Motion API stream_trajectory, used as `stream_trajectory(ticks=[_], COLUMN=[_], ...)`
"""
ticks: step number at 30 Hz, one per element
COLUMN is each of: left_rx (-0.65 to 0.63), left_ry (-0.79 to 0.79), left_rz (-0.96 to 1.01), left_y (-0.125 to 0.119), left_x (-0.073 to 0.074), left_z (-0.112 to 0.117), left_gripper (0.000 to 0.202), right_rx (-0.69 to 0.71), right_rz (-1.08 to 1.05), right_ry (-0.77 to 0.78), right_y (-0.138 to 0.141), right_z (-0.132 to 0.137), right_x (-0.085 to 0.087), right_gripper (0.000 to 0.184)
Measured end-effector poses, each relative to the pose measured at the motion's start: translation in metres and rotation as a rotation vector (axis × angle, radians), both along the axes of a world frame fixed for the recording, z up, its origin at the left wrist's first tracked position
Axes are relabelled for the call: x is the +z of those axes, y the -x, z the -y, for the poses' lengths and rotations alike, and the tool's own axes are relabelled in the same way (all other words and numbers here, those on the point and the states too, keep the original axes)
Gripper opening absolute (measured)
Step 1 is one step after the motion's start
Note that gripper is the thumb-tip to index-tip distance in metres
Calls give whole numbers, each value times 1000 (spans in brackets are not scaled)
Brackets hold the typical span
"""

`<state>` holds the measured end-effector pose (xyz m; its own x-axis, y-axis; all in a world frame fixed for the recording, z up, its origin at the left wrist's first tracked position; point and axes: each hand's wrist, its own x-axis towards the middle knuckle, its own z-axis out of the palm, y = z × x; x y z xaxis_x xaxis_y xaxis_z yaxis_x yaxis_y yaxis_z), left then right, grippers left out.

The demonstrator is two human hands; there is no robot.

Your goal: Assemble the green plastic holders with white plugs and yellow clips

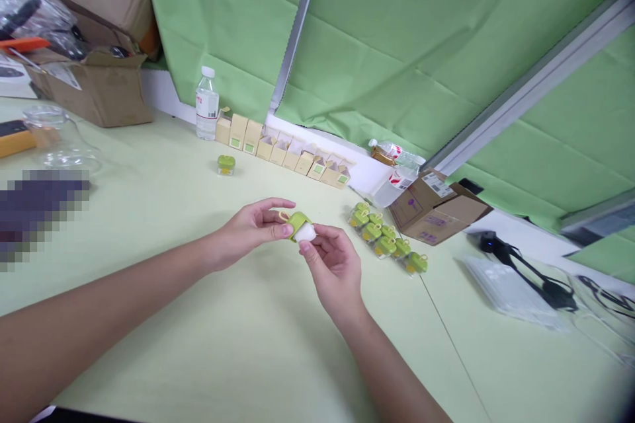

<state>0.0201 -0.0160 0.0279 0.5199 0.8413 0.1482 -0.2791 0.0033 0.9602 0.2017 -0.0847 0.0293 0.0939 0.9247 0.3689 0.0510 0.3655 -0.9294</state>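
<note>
Above the middle of the table, my left hand (260, 225) pinches a small green case (299, 219) with a pale yellow loop at its left end. Between thumb and fingers, my right hand (332, 264) grips a smooth white rounded piece (305, 232) that sits at the green case's open side, partly inside it. Whether the white piece is itself a small box cannot be made out. Behind my left hand, a similar green-topped case (226, 165) with a transparent lower part stands alone. To the right of my hands, several more green cases (384, 238) with loops are grouped in rows.
Several small beige cartons (278, 147), many with raised flaps, line the back edge beside an upright water bottle (207, 106). More bottles (394, 185) and a cardboard box (434, 208) stand back right. Plastic bags (510, 294) and cables lie far right; a glass jug (62, 142) stands left.
</note>
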Motion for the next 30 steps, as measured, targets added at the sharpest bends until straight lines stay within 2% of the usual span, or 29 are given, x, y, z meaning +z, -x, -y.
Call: stream_trajectory(ticks=[7, 16, 30], left_rx=[17, -27, -19], left_ry=[22, 106, 125], left_rz=[-9, 24, 74], left_y=[-3, -4, -6], left_x=[-3, 1, 4], left_z=[2, 7, 9], left_gripper=[52, 52, 48], right_rx=[-54, -97, -108], right_rz=[74, 160, 125], right_ry=[-44, -99, -105], right_y=[-2, -2, -2], right_z=[0, 3, 1], right_x=[-2, 4, 2], right_gripper=[27, 28, 25])
